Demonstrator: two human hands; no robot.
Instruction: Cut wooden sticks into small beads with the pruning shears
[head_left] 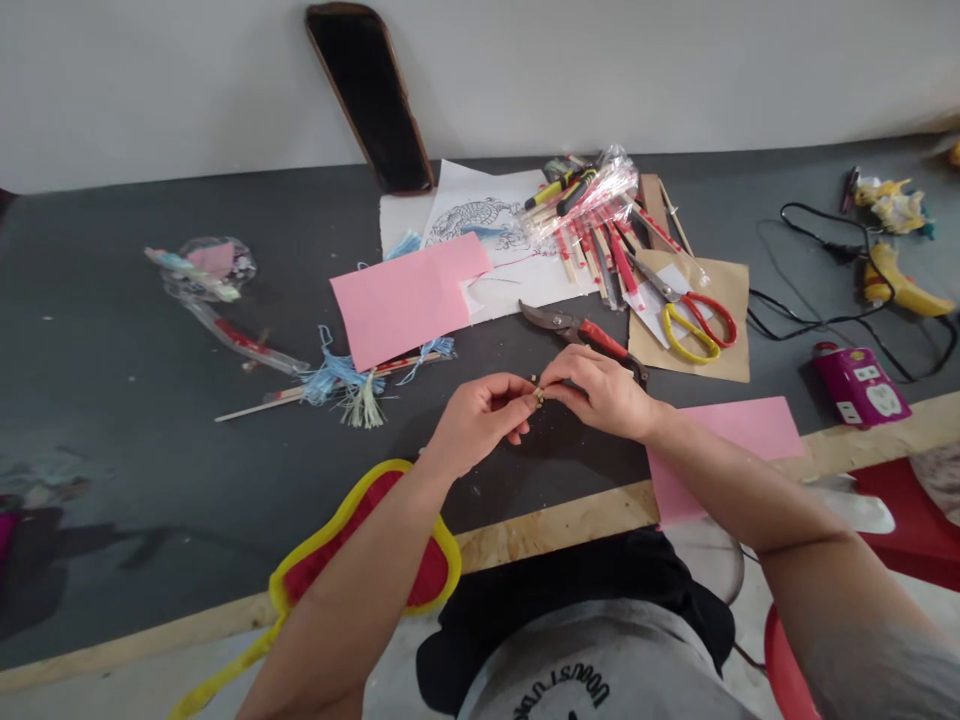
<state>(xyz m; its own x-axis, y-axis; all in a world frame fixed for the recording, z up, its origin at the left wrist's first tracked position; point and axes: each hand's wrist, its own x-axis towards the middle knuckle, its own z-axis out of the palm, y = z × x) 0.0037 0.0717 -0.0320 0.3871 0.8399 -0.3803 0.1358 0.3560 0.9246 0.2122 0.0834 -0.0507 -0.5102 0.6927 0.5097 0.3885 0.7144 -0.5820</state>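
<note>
Over the dark tabletop (187,520), my left hand (480,415) and my right hand (600,393) meet fingertip to fingertip. Both pinch a small gold-coloured piece (538,396) with tiny dark bits on it; the fingers cover most of it, so its kind is unclear. Just beyond my right hand lie pruning shears (600,340) with red handles, partly hidden by that hand. Under my left forearm rests a red fabric shape (382,500) with a fuzzy yellow border. A pink paper sheet (735,430) lies below my right forearm.
A notched pink sheet (405,300), blue tassels (330,375) and scissors (690,320) lie beyond my hands. Bagged sticks (592,230) cover printed drawings (480,215). A phone (371,100) leans on the wall. At right are a glue gun (904,283), cord and purple power socket (862,385).
</note>
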